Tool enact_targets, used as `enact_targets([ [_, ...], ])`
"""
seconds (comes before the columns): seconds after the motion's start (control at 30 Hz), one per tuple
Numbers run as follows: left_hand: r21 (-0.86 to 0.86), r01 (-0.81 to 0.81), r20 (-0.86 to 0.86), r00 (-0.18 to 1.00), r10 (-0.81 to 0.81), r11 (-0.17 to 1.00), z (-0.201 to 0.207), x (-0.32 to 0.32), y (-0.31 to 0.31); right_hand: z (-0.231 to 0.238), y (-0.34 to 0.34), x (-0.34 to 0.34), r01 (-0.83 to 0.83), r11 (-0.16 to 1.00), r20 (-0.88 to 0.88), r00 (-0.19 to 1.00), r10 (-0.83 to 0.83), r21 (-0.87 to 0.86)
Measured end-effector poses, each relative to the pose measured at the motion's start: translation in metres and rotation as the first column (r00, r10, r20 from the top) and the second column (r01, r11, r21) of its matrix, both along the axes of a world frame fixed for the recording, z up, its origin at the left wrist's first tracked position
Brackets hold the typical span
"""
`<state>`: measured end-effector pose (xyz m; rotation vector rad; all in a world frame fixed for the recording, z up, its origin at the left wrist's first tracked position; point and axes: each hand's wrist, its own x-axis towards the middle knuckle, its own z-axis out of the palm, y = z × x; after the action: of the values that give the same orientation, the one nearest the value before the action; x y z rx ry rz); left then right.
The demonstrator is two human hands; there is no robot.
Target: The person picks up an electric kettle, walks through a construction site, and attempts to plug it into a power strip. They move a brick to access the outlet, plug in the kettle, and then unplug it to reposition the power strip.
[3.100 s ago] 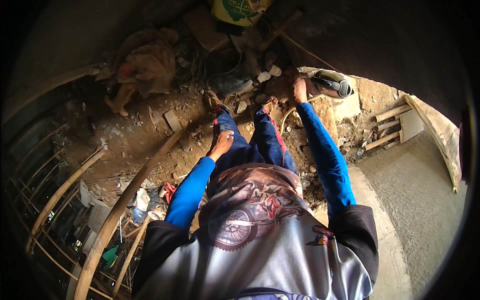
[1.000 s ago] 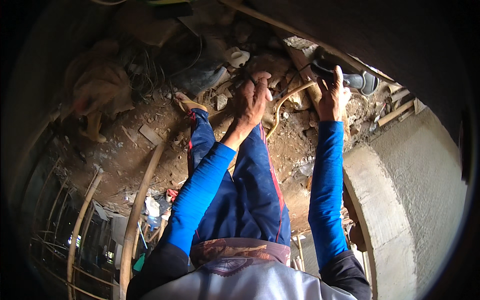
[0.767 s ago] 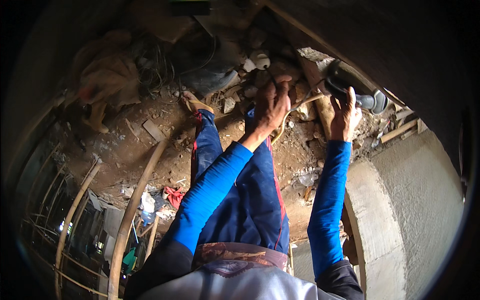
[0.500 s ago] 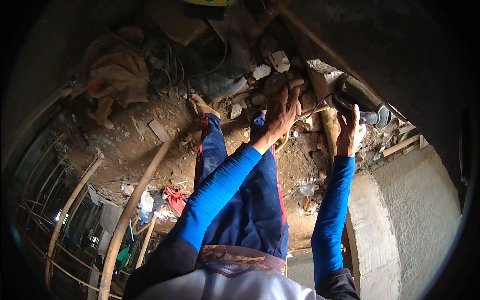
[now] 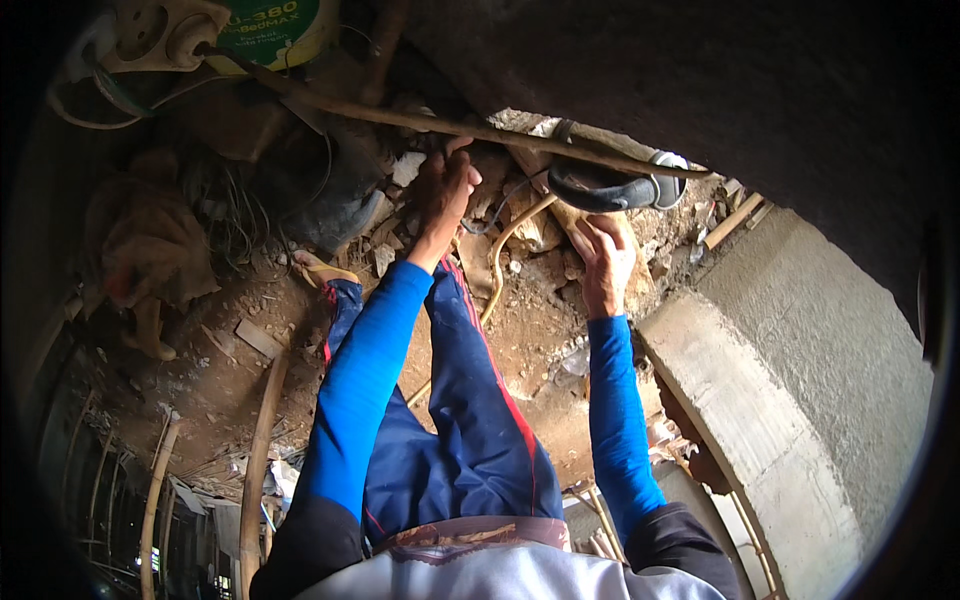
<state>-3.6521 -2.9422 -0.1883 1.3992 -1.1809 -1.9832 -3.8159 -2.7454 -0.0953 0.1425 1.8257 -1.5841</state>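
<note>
Above rubbly earth (image 5: 542, 385) near rough concrete (image 5: 820, 330), left hand (image 5: 445, 200) and right hand (image 5: 606, 262) extend, their grip unclear.

Apparent building site, dirt ground (image 5: 220, 400), loose rubble (image 5: 384, 260), raw concrete ledge (image 5: 745, 400), wooden poles (image 5: 259, 460)

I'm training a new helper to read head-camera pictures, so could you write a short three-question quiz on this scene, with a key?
1. Which of the person's hands is nearer the black-and-grey tool?
2. True or false: the sleeves on the person's forearms are red.
3. Multiple choice: what colour is the sandal strap on the left foot?
a) black
b) yellow
c) blue

Key
1. The right hand; it is just below the tool in the picture.
2. False: both forearm sleeves are blue.
3. b) yellow.
</note>
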Motion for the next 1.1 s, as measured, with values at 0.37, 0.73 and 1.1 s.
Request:
enact_targets([
  [0.37,0.303,-0.044,-0.141,0.986,0.09,0.952,-0.18,-0.106,0.042,0.023,-0.04,-0.004,-0.087,0.99,0.065,0.995,0.08,0.111],
  [0.73,0.254,0.119,-0.193,0.979,-0.071,0.96,-0.224,-0.121,0.042,0.036,-0.074,0.004,0.015,0.969,-0.109,0.994,0.013,0.248],
  [1.1,0.448,0.076,-0.258,0.965,0.048,0.891,-0.22,-0.114,0.049,0.028,-0.043,-0.016,0.019,0.965,-0.174,0.984,0.028,0.263],
])
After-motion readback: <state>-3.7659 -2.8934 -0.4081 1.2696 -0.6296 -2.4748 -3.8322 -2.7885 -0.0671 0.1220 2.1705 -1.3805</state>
